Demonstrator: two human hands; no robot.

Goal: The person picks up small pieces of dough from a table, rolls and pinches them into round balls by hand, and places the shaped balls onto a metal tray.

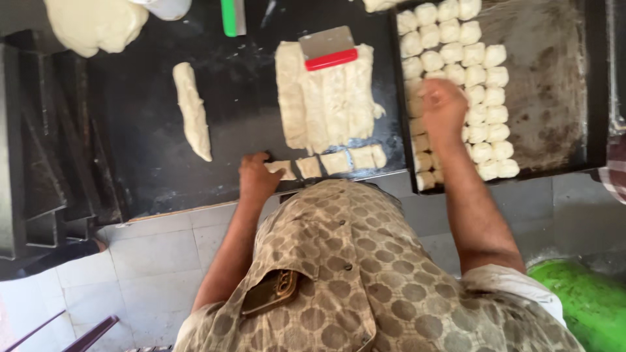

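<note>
My left hand rests on the black worktop and touches the leftmost of a row of cut dough squares. My right hand is over the dark baking tray, its fingers closed among the rows of dough pieces laid there; whether it holds a piece is hidden. Behind the cut row lies a slab of dough strips. A metal scraper with a red handle lies on top of that slab.
A long dough roll lies at the left of the worktop. A big dough lump sits at the far left corner. A green-handled tool lies at the back. Dark metal moulds stand left; a green bin is lower right.
</note>
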